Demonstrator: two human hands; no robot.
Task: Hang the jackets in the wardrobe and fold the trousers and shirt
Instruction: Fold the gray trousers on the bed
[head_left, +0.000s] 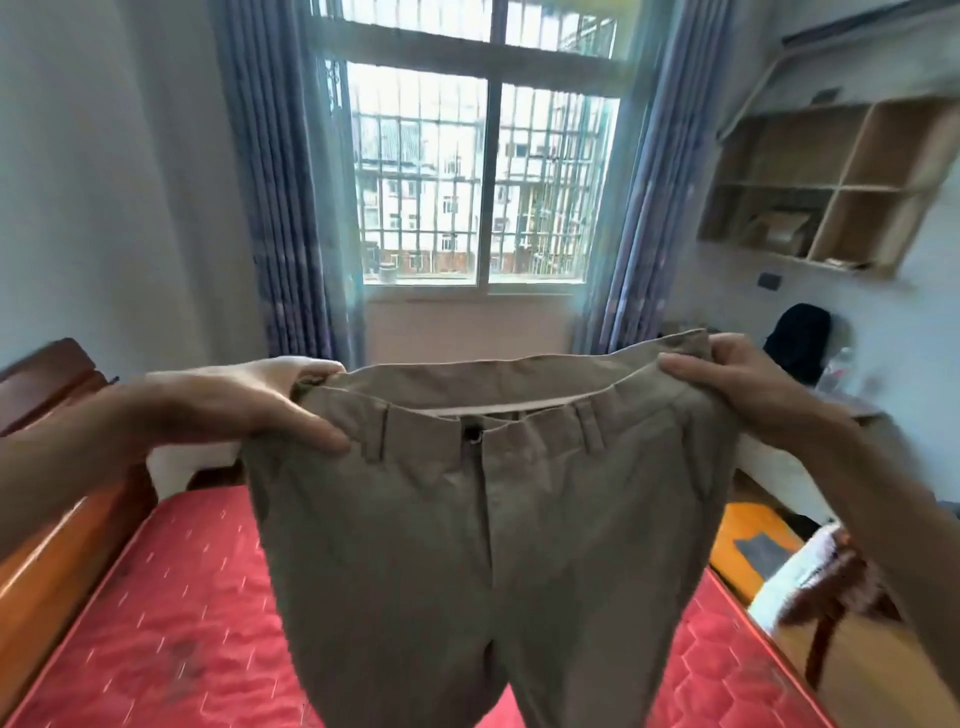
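From the head camera, a person is holding a pair of khaki trousers (483, 519) up in the air by the waistband, front side facing the camera, with the button and fly running down the middle. The left hand (249, 405) is gripping the left end of the waistband: the thumb is lying across the front of the cloth and the fingers (317, 368) are curling over the top edge behind it. The right hand (748, 384) is gripping the right end in the same way, thumb on the near side and fingers wrapping over the far edge. The waistband is being stretched between the two hands, gaping a little so the pale inner lining is showing. The trouser legs are hanging down and running out of view at the bottom edge.

Below and behind the trousers, a red quilted mattress (171, 613) is lying on a bed with a wooden frame (57, 540) along the left side. Straight ahead, a barred window (478, 176) is letting in daylight, with blue curtains (280, 208) hanging at both sides. On the right wall, open wooden shelves (831, 176) are mounted high up. Lower on the right, a dark bag (797, 338) is sitting near the wall, and a blurred wooden chair (836, 587) carrying something white is standing just beside the bed.
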